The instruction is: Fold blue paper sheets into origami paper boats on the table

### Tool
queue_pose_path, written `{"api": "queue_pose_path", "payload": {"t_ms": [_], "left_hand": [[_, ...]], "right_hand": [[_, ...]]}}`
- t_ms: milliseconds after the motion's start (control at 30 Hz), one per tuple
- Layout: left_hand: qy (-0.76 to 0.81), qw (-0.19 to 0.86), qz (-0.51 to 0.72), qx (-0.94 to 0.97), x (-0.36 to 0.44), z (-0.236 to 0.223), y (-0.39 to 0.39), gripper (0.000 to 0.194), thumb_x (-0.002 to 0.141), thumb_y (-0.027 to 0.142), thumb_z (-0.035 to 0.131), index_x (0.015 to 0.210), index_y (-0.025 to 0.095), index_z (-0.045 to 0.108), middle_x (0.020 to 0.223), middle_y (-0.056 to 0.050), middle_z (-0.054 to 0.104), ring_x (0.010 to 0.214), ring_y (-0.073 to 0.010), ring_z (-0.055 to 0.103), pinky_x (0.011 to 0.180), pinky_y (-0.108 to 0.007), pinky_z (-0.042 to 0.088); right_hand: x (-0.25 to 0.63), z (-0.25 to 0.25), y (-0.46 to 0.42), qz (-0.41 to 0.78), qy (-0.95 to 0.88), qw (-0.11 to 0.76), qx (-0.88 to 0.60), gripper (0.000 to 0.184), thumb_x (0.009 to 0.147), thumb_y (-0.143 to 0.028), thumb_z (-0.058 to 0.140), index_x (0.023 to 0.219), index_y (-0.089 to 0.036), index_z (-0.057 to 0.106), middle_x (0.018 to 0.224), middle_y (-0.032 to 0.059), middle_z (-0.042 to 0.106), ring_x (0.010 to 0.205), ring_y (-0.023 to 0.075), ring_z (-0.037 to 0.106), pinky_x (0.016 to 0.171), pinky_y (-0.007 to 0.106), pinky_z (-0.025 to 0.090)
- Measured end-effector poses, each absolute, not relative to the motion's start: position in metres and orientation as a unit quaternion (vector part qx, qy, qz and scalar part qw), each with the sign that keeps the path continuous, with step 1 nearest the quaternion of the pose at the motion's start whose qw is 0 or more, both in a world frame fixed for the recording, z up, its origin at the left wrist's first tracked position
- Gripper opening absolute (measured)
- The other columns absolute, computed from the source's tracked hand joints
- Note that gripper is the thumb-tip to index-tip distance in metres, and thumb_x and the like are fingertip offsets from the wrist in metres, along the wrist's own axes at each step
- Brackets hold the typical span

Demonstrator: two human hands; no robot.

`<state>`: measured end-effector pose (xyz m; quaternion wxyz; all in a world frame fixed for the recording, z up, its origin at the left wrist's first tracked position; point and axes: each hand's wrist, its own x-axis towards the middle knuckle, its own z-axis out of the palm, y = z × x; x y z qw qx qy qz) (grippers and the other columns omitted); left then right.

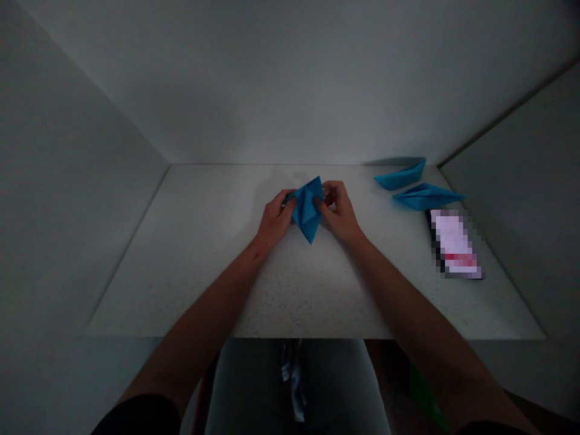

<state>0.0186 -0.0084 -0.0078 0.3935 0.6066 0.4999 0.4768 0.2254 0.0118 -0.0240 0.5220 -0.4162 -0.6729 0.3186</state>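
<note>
A folded piece of blue paper (308, 212) is held between my two hands above the middle of the tabletop, one of its points facing down toward me. My left hand (276, 215) grips its left edge, thumb in front and fingers behind. On the other edge, my right hand (338, 208) pinches the paper with the thumb on its face; the other fingers curl behind and beside it. Creases run across the paper's middle. The fingertips behind the sheet are partly hidden.
Two folded blue paper boats, one at the back (401, 176) and one nearer (428, 197), lie at the right rear of the white table (181, 260). A phone with a blurred screen (455, 241) lies below them. Walls (281, 78) enclose the table behind and at both sides.
</note>
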Motion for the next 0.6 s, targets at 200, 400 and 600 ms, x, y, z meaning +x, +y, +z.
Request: {"api": "queue_pose_path", "payload": {"t_ms": [200,400,600], "left_hand": [[0.497,0.371,0.48,0.62,0.018,-0.01,-0.007,0.029,0.11,0.026,0.059,0.134,0.023,0.074,0.121,-0.007,0.083,0.102,-0.02,0.077,0.09,-0.03,0.062],[0.523,0.381,0.445,0.619,0.018,-0.01,-0.007,0.025,0.108,0.024,0.058,0.124,0.022,0.077,0.109,-0.005,0.083,0.094,-0.0197,0.077,0.086,-0.031,0.062],[0.539,0.382,0.441,0.608,0.019,-0.003,-0.007,0.025,0.107,0.023,0.058,0.121,0.023,0.078,0.107,-0.004,0.083,0.095,-0.0201,0.076,0.087,-0.03,0.061]], "right_hand": [[0.225,-0.022,0.01,0.308,-0.681,0.522,-0.411,0.042,0.1,-0.054,0.079,0.118,-0.029,0.051,0.099,-0.0007,0.061,0.077,0.0162,0.053,0.07,0.033,0.05],[0.227,-0.02,0.005,0.236,-0.665,0.581,-0.406,0.04,0.107,-0.062,0.072,0.122,-0.029,0.054,0.103,0.0012,0.059,0.086,0.0187,0.055,0.08,0.037,0.05],[0.222,-0.004,-0.004,0.143,-0.663,0.642,-0.358,0.03,0.11,-0.058,0.069,0.118,-0.029,0.063,0.102,0.0021,0.059,0.085,0.019,0.055,0.077,0.037,0.048]]}}
